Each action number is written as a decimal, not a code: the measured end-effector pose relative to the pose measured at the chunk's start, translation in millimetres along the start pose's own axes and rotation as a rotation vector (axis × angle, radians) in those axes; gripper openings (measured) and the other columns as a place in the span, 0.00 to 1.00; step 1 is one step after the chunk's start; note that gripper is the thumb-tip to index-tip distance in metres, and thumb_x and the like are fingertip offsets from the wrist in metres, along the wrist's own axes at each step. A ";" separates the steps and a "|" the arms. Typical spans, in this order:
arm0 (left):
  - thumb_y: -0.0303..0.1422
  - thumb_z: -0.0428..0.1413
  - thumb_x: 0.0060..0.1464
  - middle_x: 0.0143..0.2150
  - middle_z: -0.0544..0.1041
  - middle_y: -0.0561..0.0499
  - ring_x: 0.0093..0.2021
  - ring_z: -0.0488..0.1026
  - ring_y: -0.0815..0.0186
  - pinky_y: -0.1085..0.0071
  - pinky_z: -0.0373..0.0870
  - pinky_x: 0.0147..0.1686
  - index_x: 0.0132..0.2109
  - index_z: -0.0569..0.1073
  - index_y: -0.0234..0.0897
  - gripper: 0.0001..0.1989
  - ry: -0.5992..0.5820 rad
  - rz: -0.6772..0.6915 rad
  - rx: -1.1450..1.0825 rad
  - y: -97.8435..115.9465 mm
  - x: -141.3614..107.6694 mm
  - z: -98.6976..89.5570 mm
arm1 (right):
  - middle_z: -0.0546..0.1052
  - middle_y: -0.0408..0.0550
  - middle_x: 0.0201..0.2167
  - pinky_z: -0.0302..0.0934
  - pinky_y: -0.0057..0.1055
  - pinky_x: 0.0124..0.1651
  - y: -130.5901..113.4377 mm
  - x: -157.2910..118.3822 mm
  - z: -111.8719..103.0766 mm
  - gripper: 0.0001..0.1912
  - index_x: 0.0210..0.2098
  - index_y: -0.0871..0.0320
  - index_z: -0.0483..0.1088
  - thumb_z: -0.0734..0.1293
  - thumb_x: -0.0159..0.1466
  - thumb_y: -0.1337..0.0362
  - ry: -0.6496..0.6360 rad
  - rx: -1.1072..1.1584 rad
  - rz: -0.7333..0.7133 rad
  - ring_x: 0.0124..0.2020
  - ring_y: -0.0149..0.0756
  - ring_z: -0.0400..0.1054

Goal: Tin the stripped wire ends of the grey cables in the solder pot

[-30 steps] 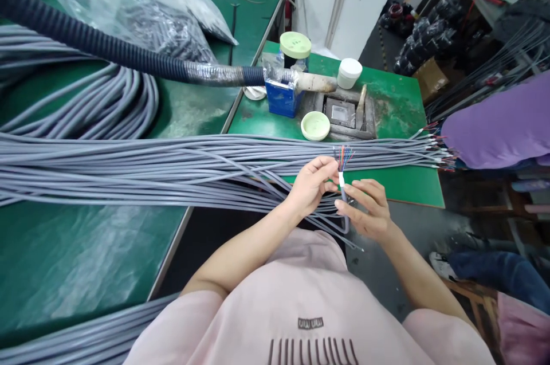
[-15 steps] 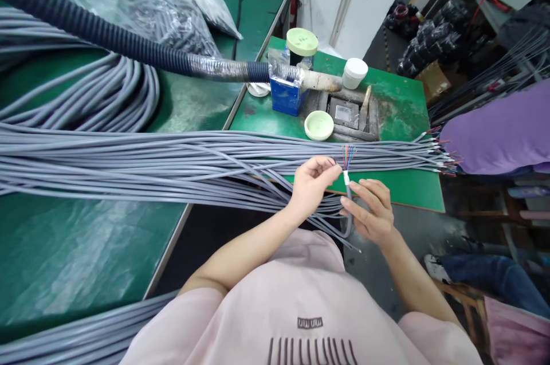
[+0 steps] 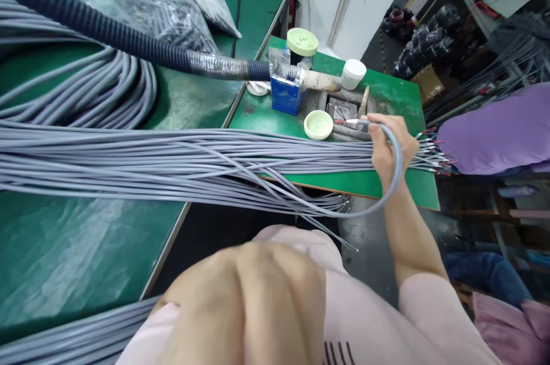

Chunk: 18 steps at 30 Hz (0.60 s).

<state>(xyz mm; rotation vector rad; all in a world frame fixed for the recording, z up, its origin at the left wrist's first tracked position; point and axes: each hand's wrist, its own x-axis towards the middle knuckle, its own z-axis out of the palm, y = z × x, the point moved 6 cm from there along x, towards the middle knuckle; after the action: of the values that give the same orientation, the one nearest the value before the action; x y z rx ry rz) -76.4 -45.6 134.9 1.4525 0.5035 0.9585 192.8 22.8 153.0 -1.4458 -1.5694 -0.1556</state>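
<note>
My right hand [image 3: 394, 144] is closed around a grey multi-core cable [image 3: 396, 167] near its stripped end. The cable bends in a wide loop past the wrist. Its white-banded end [image 3: 354, 122] points left, with reddish bare wires over the near edge of a square pot with a silvery surface [image 3: 344, 110], which looks like a solder pot. I cannot tell whether the wires touch it. My left hand [image 3: 253, 296] is raised close to the camera in front of my chest, large and blurred. Its back shows; the fingertips and anything in them are hidden.
A bundle of grey cables [image 3: 172, 161] crosses both green tables. A pale green dish [image 3: 318, 125], a white tub [image 3: 353, 74] and a green-lidded jar [image 3: 302, 41] surround the pot. A black corrugated hose [image 3: 141, 44] ends above it. A person in purple [image 3: 498, 127] is at right.
My right hand moved up and right, bringing the cable end from upright to pointing left over the pot. My left hand left the wires and came up close to the camera.
</note>
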 end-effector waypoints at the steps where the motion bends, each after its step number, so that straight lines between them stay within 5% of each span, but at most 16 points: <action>1: 0.47 0.59 0.42 0.20 0.75 0.52 0.25 0.72 0.56 0.61 0.64 0.20 0.40 0.79 0.65 0.14 0.004 -0.023 0.038 2.4 -9.1 -5.0 | 0.79 0.46 0.39 0.67 0.42 0.50 3.4 7.5 10.3 0.13 0.43 0.48 0.76 0.63 0.67 0.53 -0.034 0.010 0.006 0.42 0.41 0.73; 4: 0.45 0.58 0.38 0.20 0.76 0.53 0.25 0.73 0.52 0.59 0.64 0.18 0.46 0.77 0.69 0.23 0.042 -0.053 0.127 1.6 -25.7 -14.2 | 0.78 0.45 0.34 0.66 0.38 0.47 13.7 22.2 39.5 0.14 0.41 0.50 0.76 0.63 0.66 0.50 -0.130 0.016 0.017 0.38 0.38 0.72; 8: 0.45 0.58 0.36 0.20 0.77 0.53 0.25 0.74 0.52 0.59 0.63 0.17 0.43 0.79 0.68 0.21 0.000 -0.031 0.120 -7.8 -26.5 -10.6 | 0.79 0.45 0.34 0.62 0.37 0.48 18.6 28.1 63.8 0.16 0.39 0.51 0.77 0.63 0.65 0.49 -0.204 -0.006 0.015 0.38 0.38 0.71; 14: 0.54 0.64 0.29 0.21 0.78 0.55 0.27 0.76 0.57 0.62 0.66 0.19 0.28 0.79 0.63 0.13 -0.391 0.012 -0.133 -20.1 8.0 17.6 | 0.80 0.46 0.35 0.61 0.37 0.47 23.7 27.4 78.8 0.16 0.38 0.52 0.77 0.63 0.66 0.50 -0.252 -0.017 0.023 0.37 0.39 0.71; 18: 0.57 0.62 0.39 0.22 0.78 0.49 0.27 0.76 0.59 0.63 0.68 0.24 0.23 0.79 0.52 0.17 -0.407 0.115 -0.270 -12.5 39.3 15.8 | 0.81 0.46 0.36 0.62 0.35 0.45 32.6 26.2 84.3 0.16 0.40 0.52 0.77 0.63 0.66 0.50 -0.243 -0.004 0.025 0.37 0.38 0.72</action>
<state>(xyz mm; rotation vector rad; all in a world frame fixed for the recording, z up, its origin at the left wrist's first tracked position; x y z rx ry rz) -38.9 -22.2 134.6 1.3913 -0.0086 0.7586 178.2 105.5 110.6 -1.5320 -1.7450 0.0338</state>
